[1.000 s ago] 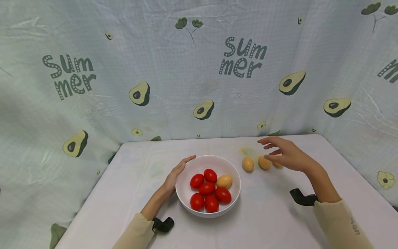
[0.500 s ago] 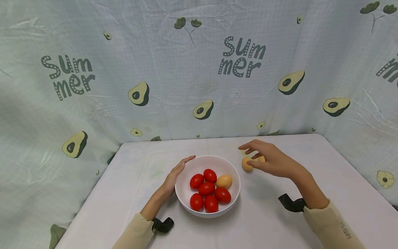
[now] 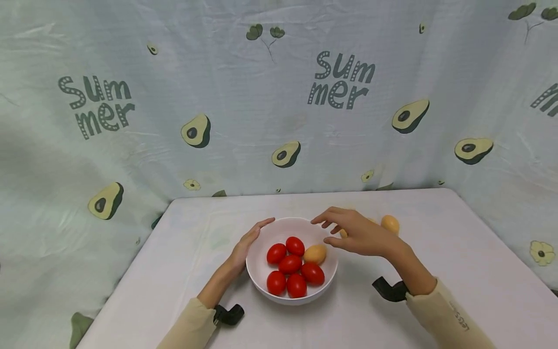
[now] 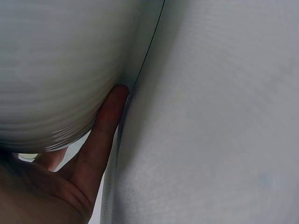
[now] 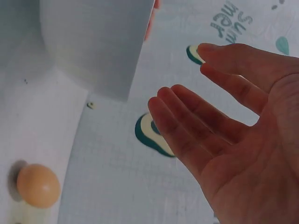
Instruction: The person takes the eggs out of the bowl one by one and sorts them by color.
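Observation:
A white bowl (image 3: 291, 300) stands mid-table, holding several red eggs (image 3: 289, 264) and one yellow egg (image 3: 315, 254). My left hand (image 3: 247, 247) rests against the bowl's left side with fingers extended. In the left wrist view, one fingertip of that hand (image 4: 100, 135) lies low along the bowl's wall. My right hand (image 3: 355, 235) hovers at the bowl's right rim, fingers spread and slightly bent. The right wrist view shows this hand (image 5: 224, 135) with nothing in its grasp. Behind it on the table lie more yellow eggs (image 3: 390, 224), partly hidden by the hand.
In the right wrist view, a yellow egg (image 5: 38, 185) lies on the table away from the bowl. A pale curtain (image 3: 244, 97) printed with avocados hangs behind the table (image 3: 209, 228).
My right hand has moved left from above the loose yellow eggs to the bowl's right rim, uncovering the rightmost egg. My left hand and the bowl have stayed put.

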The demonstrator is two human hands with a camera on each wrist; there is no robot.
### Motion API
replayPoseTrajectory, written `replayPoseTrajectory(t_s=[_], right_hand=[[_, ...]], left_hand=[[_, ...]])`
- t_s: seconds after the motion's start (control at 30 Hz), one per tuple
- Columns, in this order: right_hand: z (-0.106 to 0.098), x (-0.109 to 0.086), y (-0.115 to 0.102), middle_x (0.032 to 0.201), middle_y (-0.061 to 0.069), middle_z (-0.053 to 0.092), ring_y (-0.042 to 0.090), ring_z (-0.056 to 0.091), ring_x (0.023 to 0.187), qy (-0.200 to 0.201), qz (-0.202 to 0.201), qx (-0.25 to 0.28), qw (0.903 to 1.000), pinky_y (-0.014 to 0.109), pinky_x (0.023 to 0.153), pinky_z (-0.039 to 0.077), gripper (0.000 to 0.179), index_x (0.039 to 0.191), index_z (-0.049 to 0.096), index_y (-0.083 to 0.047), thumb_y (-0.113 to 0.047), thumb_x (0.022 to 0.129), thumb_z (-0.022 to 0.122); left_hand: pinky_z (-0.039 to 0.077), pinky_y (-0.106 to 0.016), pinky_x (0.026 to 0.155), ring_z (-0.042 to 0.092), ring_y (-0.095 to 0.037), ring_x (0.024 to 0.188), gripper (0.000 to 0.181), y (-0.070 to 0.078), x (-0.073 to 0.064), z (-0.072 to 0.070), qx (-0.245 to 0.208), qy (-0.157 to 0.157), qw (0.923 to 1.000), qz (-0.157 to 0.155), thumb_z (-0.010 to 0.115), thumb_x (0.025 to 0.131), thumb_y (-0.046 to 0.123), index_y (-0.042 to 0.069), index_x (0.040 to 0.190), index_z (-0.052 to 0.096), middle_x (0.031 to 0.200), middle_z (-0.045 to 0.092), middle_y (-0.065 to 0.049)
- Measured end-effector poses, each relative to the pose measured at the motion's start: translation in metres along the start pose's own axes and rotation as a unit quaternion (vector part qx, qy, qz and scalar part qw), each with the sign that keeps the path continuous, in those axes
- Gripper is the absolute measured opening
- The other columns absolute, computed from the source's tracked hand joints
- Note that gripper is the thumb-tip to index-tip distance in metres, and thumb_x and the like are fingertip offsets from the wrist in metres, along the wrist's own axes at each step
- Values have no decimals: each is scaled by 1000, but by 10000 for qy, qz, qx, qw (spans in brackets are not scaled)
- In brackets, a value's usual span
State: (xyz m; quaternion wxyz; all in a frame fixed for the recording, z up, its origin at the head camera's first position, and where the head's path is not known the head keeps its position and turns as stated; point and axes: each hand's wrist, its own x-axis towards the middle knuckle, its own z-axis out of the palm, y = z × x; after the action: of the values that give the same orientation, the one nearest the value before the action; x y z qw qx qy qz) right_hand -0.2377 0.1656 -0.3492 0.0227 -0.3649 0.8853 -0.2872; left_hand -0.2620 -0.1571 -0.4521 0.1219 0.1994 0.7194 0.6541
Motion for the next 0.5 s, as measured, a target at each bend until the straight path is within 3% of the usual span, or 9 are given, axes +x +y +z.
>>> replayPoseTrajectory(t_s=[0.27, 0.5], right_hand=[[10, 32, -16, 132, 6, 67, 30, 64, 119, -1327, 152, 84, 9910, 35, 91, 62, 40, 133, 65, -14, -18, 94, 73], [11, 62, -24, 126, 1, 69, 28, 62, 120, -2387, 670, -110, 9687, 39, 89, 61, 33, 122, 69, -18, -16, 89, 74]], left_hand=[[37, -10, 113, 30, -28, 156, 55, 0, 0, -1, 67, 57, 9999, -82, 18, 113, 38, 18, 161, 37, 169, 33, -5], [37, -10, 113, 29, -27, 157, 54, 2, 0, -2, 97, 16, 9999, -91, 18, 113, 37, 20, 161, 37, 170, 32, -4]])
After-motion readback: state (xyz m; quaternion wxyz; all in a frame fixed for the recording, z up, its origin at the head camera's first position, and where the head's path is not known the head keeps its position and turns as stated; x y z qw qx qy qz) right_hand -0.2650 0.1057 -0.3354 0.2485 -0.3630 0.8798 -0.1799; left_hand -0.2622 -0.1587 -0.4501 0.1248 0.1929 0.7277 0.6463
